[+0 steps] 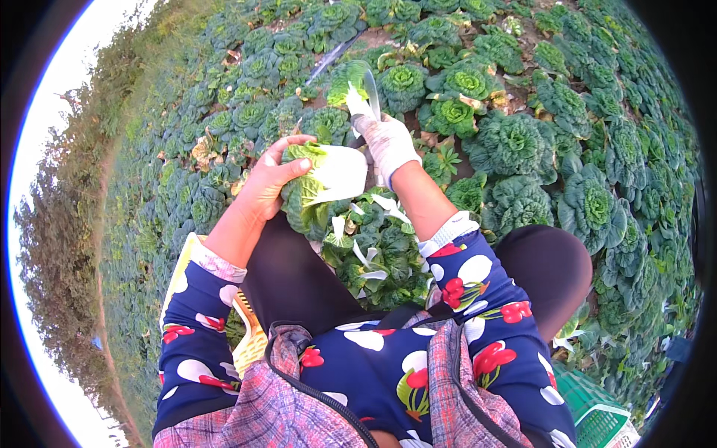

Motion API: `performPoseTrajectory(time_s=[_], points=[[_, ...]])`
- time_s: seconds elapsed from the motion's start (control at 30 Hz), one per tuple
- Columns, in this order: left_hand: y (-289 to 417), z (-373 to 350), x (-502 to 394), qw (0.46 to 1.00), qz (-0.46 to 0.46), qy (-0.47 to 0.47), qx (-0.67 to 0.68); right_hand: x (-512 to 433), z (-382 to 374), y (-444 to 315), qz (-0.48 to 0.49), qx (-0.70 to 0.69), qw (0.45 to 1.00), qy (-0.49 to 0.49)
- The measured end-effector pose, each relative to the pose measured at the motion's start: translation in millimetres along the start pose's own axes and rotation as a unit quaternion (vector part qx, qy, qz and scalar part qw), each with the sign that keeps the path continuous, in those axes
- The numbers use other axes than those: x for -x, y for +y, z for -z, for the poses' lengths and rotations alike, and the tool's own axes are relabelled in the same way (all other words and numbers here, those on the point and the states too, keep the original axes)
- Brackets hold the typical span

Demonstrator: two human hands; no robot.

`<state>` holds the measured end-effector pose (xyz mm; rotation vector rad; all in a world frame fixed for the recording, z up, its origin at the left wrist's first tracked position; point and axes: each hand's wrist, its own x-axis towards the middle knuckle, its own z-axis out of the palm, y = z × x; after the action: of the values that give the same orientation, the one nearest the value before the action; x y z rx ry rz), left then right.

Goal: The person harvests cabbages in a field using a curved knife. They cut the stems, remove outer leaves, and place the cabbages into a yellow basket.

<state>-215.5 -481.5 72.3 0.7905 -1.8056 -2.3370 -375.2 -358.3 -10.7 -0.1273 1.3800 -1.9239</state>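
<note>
My bare left hand (pixel 269 182) grips a trimmed head of leafy cabbage (pixel 340 175) by its green leaf end, thumb on top. The cabbage lies sideways, its broad white base turned toward the right hand. My right hand (pixel 391 147), in a soiled white work glove, is closed around a knife whose curved blade (pixel 372 92) points up and away from me. Beside the blade, a loose cabbage leaf (pixel 352 87) with a white rib sticks out from the same hand. The knife's handle is mostly hidden by the glove.
Between my knees, cut leaves with white ribs (pixel 367 257) litter the ground. A yellow plastic crate (pixel 252 344) stands by my left side, partly behind my arm. Green crates (pixel 602 414) sit behind at the right. Rows of growing cabbages (pixel 512 143) surround me.
</note>
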Motion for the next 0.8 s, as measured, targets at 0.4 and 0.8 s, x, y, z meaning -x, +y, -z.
performPoseTrajectory(time_s=[0.4,0.8], points=[[26,-3,17,0.932,-0.024,-0.136,0.334,38,23,-46,0.117,-0.009,0.993,-0.02],[16,265,205,0.844,-0.263,0.462,0.074,-12,42,69,-0.161,0.172,0.969,0.078]])
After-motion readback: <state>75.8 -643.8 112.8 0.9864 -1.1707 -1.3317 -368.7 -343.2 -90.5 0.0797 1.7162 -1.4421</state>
